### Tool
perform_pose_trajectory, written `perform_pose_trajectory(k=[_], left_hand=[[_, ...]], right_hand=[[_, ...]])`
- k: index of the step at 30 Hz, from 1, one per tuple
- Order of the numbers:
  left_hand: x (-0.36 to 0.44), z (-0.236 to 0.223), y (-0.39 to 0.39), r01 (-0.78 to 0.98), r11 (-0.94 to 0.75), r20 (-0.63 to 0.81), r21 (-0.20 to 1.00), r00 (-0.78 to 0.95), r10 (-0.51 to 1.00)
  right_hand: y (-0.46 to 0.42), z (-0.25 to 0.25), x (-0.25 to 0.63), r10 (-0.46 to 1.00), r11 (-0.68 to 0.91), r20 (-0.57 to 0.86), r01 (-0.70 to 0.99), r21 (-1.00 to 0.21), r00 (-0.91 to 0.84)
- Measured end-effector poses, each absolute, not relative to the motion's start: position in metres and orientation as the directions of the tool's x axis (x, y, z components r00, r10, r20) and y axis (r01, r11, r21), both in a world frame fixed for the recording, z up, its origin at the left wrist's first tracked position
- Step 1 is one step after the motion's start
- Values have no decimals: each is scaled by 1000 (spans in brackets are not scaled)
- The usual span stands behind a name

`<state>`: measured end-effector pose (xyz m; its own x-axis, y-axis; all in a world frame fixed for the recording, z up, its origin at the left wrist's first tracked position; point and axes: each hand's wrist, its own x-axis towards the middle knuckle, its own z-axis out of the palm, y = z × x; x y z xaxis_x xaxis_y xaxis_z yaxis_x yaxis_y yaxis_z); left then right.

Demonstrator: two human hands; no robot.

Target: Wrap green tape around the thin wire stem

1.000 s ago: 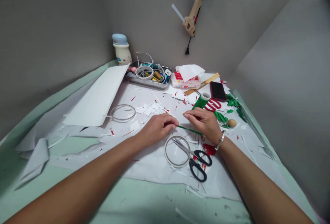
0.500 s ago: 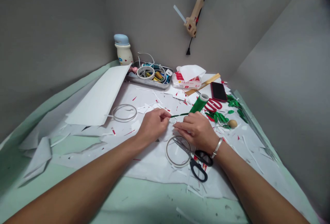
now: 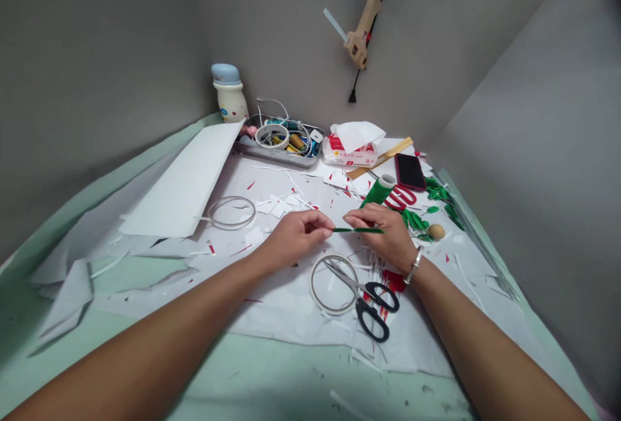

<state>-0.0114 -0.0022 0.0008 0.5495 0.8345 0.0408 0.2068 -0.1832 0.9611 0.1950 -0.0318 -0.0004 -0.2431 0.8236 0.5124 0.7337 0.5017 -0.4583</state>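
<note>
Your left hand [image 3: 297, 238] and right hand [image 3: 376, 233] pinch opposite ends of a thin green strip [image 3: 358, 230], fingers closed on it, above the middle of the desk [image 3: 252, 369]. Black-handled scissors [image 3: 371, 311] lie across a clear tape ring [image 3: 323, 285] near your right hand; a green tape roll [image 3: 377, 190] sits just beyond it.

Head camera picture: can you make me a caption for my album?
Left hand and right hand pinch a thin green strip above black-handled scissors.
</note>
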Motion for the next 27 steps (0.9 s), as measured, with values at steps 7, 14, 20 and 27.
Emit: perform_pose_trajectory(k=[7,14,20,27], left_hand=[[-12,-4,4,158,-54,-5,986,355,935],[-14,-6,-2,537,-449,231,714,424,875],[-12,-3,-7,325,-579,241,748,680,693],[-12,-1,2,98,-65,8,993,493,870]], right_hand=[[-43,-7,173,735,617,450,776,-133,-507],[-45,3,176,696,623,519,777,-94,-495],[-38,7,191,791,541,535,750,-382,-298],[-35,-4,190,807,524,488,784,-333,-332]])
